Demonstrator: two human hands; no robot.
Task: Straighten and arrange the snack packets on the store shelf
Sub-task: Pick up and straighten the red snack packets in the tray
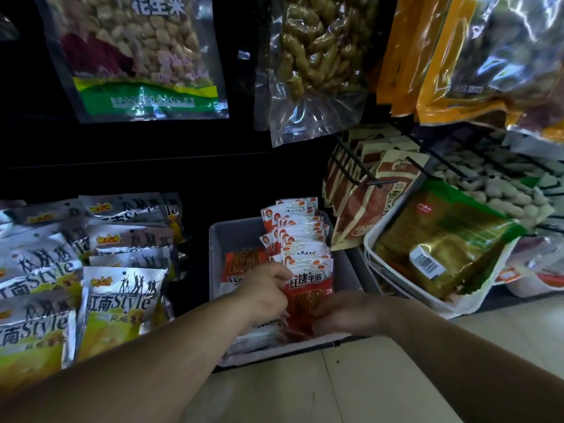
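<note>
A row of small red-and-white snack packets (300, 239) stands upright in a grey plastic bin (219, 239) on the low shelf. My left hand (265, 288) grips the left edge of the front red packet (309, 293) in that row. My right hand (345, 312) holds the same packet at its lower right side. A few orange-red packets (241, 264) lie flat in the left half of the bin, partly behind my left hand. More packets lie under my left wrist, mostly hidden.
Silver-and-yellow snack bags (119, 297) stand stacked left of the bin. Right of it a white basket (406, 288) holds a green-gold bag (442, 239), with brown pouches (366, 209) on wire hooks above. Large bags of nuts (137, 56) hang overhead. Pale floor tiles (335, 392) lie below.
</note>
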